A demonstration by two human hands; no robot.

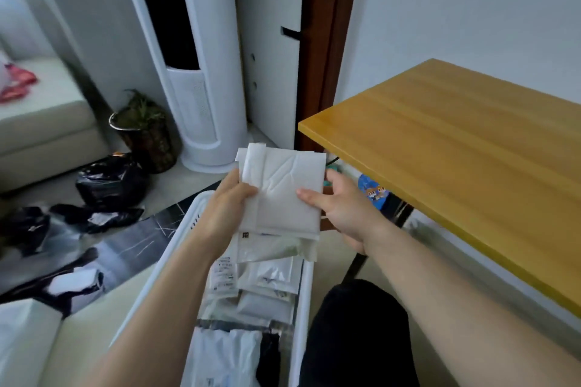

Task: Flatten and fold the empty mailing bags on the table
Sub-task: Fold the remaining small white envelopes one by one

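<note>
A folded white mailing bag point(284, 190), creased and w/ a narrower folded layer at its left edge, is held up in the air by both hands, above the far end of a white plastic basket point(193, 223). The left hand point(224, 214) is clamped on the bag's left edge, thumb on the front. The right hand point(341, 210) is clamped on the right edge, thumb across the front, fingers behind. More folded bags point(267, 280), white and clear, are stacked flat in the basket directly below. The wooden table point(465, 160) is seen to the right, well apart from the bag. Black bags point(110, 182) are scattered on the floor at left, near a potted plant point(143, 126) and a white tower unit point(195, 72).
</note>
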